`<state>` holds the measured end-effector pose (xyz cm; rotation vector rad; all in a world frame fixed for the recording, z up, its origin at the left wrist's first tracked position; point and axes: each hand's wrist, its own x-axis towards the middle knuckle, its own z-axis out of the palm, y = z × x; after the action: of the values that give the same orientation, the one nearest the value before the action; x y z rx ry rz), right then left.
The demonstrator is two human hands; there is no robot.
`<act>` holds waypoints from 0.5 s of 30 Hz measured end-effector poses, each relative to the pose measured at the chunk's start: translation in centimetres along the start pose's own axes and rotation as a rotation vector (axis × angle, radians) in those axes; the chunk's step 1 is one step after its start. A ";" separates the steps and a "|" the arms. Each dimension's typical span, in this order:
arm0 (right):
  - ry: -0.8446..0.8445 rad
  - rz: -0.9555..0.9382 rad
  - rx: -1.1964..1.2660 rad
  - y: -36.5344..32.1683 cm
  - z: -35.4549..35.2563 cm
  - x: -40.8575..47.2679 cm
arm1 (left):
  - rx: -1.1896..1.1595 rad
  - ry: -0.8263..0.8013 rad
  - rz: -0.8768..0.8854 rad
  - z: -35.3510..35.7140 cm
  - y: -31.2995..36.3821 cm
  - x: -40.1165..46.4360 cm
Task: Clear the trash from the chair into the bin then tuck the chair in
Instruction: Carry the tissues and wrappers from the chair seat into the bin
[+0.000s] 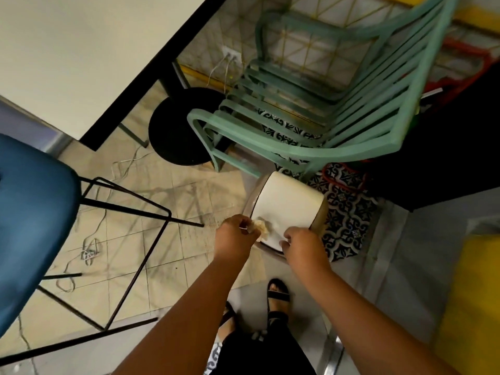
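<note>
At the bottom of the view a sandalled foot stands on grey floor, and both bare forearms reach forward from there to a small white bin with a swing lid. The left hand is closed around a crumpled piece of pale trash, pinching it right at the near edge of the bin's lid, where the paper touches the white surface. The right hand rests on the bin's near right corner with its fingers curled over the rim; whether it grips firmly or only steadies the bin cannot be told. The bin sits partly on a patterned dark-and-white rug, just in front of a stack of mint-green chairs that fills the upper right. To the left, well apart from the bin, a blue padded chair on thin black wire legs stands on beige floor tiles, with loose pale cables trailing beneath it. Beyond it is the white desk with a black edge, and its round black base sits between the blue chair and the green stack. Farthest off, a wall socket with plugged-in cords shows near the floor.
</note>
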<state>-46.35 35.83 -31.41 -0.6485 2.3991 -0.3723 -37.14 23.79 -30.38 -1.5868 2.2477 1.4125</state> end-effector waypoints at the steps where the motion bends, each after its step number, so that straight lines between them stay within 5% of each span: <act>1: 0.007 -0.006 0.016 0.4 -0.2 -0.3 | 0.019 -0.011 0.001 0.7 0.2 0.3; 15: 0.060 -0.066 0.128 1.9 -3.6 -1.7 | 0.207 -0.113 -0.009 4.6 1.0 0.4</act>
<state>-48.10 38.73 -28.60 -0.6674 2.3918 -0.5761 -40.04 26.74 -32.63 -1.4155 2.2345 1.1897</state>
